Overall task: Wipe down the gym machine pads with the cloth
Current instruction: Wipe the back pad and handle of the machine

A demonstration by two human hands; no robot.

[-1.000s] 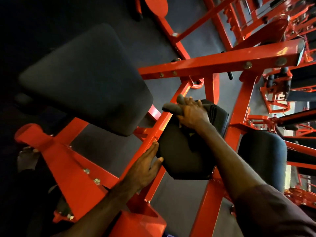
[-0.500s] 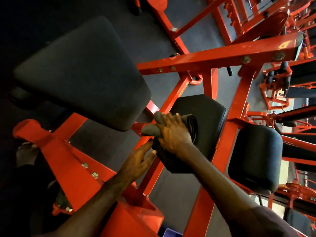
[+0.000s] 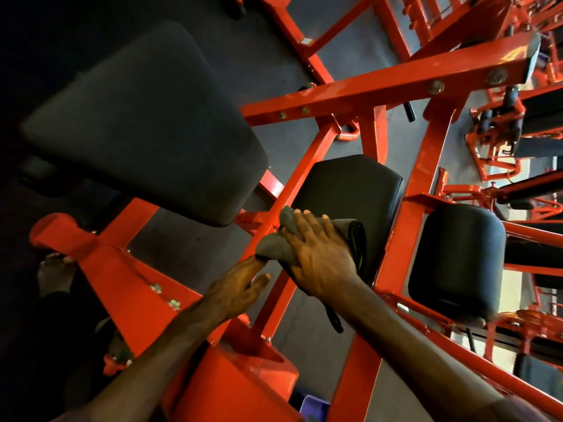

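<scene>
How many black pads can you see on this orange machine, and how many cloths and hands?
Black pads: 3, the big pad, the middle pad under the cloth, the round pad
Cloths: 1, the grey cloth, pressed on the middle pad by the right hand
Hands: 2, right hand and left hand
Total: 6

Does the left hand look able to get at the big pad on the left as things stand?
Probably yes. The left hand lies flat on the red frame, holding nothing, and no bar visibly crosses between it and the big pad.
</scene>
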